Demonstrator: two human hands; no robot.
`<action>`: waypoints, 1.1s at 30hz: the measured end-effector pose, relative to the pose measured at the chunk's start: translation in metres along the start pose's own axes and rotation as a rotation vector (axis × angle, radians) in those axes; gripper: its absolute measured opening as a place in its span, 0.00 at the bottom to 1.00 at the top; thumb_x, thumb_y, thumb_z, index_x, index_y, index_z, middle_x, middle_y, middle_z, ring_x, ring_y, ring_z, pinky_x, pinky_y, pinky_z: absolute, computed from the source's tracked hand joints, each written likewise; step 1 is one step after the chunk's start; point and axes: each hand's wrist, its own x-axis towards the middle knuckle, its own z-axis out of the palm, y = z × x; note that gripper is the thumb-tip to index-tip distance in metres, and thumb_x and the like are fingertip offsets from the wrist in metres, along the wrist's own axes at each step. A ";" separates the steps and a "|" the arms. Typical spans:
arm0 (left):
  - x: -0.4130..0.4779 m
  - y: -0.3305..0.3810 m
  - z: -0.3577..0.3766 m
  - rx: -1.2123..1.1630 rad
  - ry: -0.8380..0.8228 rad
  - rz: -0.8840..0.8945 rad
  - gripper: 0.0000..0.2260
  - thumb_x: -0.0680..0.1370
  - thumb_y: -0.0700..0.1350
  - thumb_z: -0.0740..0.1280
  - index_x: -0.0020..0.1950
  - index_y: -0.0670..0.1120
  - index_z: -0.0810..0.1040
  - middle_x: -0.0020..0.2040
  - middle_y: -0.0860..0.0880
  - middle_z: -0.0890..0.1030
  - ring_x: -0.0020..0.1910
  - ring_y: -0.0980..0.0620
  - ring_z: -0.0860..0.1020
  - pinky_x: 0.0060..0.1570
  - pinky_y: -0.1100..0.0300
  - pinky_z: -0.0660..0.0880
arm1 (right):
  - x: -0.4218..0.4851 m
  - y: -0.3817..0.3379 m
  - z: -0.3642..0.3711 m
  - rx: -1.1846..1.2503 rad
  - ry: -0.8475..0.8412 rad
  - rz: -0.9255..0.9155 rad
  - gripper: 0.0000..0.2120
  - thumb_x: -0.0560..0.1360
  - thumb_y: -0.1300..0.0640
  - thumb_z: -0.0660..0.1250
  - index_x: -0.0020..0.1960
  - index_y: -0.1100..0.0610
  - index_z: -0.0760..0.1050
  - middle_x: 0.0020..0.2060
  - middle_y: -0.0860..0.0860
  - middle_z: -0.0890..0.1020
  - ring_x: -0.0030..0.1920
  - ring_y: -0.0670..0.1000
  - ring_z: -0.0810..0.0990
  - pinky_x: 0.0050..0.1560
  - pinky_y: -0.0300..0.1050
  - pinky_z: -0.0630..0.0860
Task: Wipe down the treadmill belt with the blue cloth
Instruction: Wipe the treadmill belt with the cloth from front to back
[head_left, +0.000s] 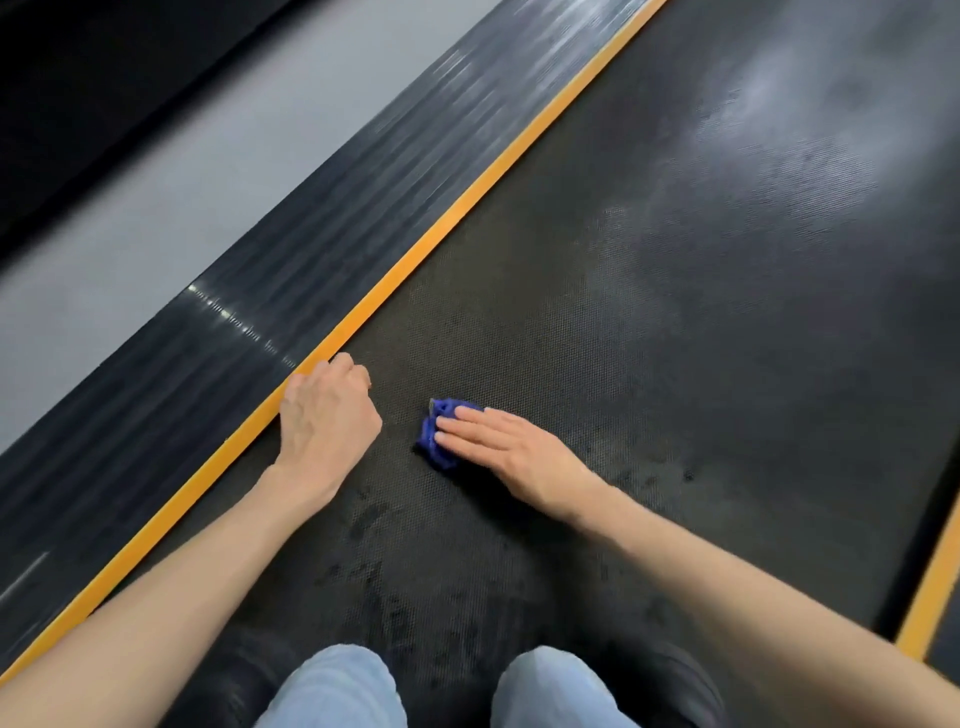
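Right hand (511, 449) lies flat, fingers straight, pressing the blue cloth (439, 434) onto the belt (675, 312); left hand (327, 415) rests curled, holding nothing, beside the orange strip (415, 249).

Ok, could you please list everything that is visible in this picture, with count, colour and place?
treadmill belt: one, black, centre
blue cloth: one, blue, on the belt, lower centre
orange strips: two, orange, along the belt's left and right edges
side rail: one, dark grey, ribbed, left of the belt
floor: grey, far left
knees: two, light blue trousers, bottom edge
left hand: one, fingers curled, on the belt beside the left strip
right hand: one, flat, pressing the cloth
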 end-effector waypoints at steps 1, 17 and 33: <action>0.000 -0.001 0.000 -0.006 -0.002 0.000 0.09 0.73 0.34 0.61 0.47 0.41 0.81 0.43 0.46 0.78 0.42 0.47 0.75 0.43 0.53 0.70 | -0.003 0.020 -0.008 -0.017 0.014 0.039 0.22 0.75 0.64 0.56 0.70 0.58 0.67 0.68 0.53 0.70 0.70 0.52 0.66 0.72 0.45 0.55; 0.004 0.000 -0.001 -0.068 0.027 0.053 0.16 0.72 0.33 0.61 0.55 0.44 0.81 0.49 0.47 0.82 0.47 0.44 0.78 0.47 0.50 0.72 | 0.025 0.028 -0.008 -0.061 0.150 0.263 0.19 0.77 0.60 0.57 0.68 0.53 0.69 0.65 0.51 0.74 0.65 0.52 0.73 0.66 0.47 0.65; -0.009 0.004 0.000 -0.026 -0.036 0.073 0.19 0.70 0.32 0.66 0.60 0.42 0.79 0.48 0.47 0.80 0.46 0.45 0.77 0.37 0.54 0.74 | 0.058 -0.033 0.017 -0.088 0.087 0.319 0.29 0.71 0.61 0.50 0.73 0.58 0.61 0.72 0.54 0.64 0.73 0.53 0.61 0.73 0.49 0.57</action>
